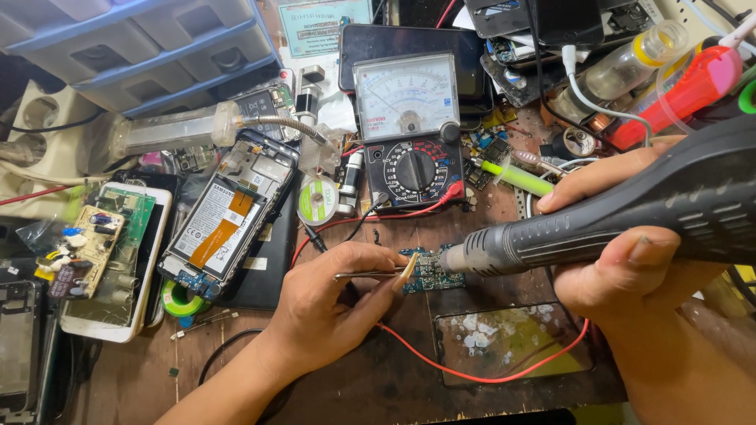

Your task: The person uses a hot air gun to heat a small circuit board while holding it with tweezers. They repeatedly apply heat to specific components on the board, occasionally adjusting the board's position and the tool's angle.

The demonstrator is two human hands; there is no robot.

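Mid-job, I judge: my right hand [630, 267] is clamped on the hot-air wand [598, 224], nozzle at the small circuit board [429, 271] at frame centre on the bench [378, 378]. My left hand [331, 303] pinches tweezers [374, 275] against it; nothing is lifted off yet.

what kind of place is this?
Most likely a phone or electronics repair bench. An analog multimeter stands behind, an opened phone lies with its battery exposed, and the right hand aims a hot-air tool at a small circuit board while the left hand holds tweezers.
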